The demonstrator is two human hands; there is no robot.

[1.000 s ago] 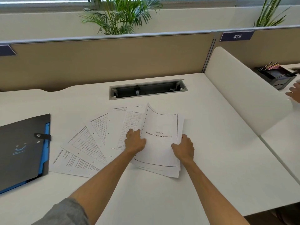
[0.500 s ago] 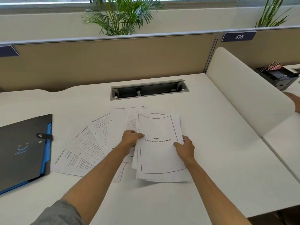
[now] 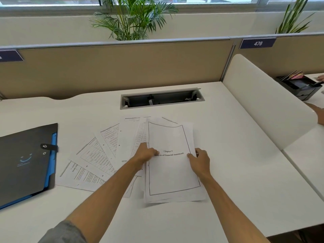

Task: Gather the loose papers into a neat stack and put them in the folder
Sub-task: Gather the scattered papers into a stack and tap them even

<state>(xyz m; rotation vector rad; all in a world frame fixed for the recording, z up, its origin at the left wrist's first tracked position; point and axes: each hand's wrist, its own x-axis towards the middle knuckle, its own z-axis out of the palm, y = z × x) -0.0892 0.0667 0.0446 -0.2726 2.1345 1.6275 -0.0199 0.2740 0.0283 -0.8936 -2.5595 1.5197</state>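
A small stack of white sheets (image 3: 173,174), topped by a bordered title page, lies at the middle of the white desk (image 3: 228,199). My left hand (image 3: 146,154) grips its left edge and my right hand (image 3: 199,159) grips its right edge. Several loose printed sheets (image 3: 98,158) fan out to the left of the stack, partly under my left forearm. A black folder (image 3: 26,163) with a blue inner edge and a snap strap lies shut at the desk's left side.
A grey cable tray slot (image 3: 161,99) is set into the desk behind the papers. A white curved divider (image 3: 263,106) rises on the right. Beyond it stand a black desk organiser (image 3: 299,85) and another person's hand (image 3: 318,114). A beige partition (image 3: 114,67) closes the back.
The held stack has turned from tilted to nearly square with the desk and slid slightly right, away from the fanned sheets. Both hands stayed on its edges.
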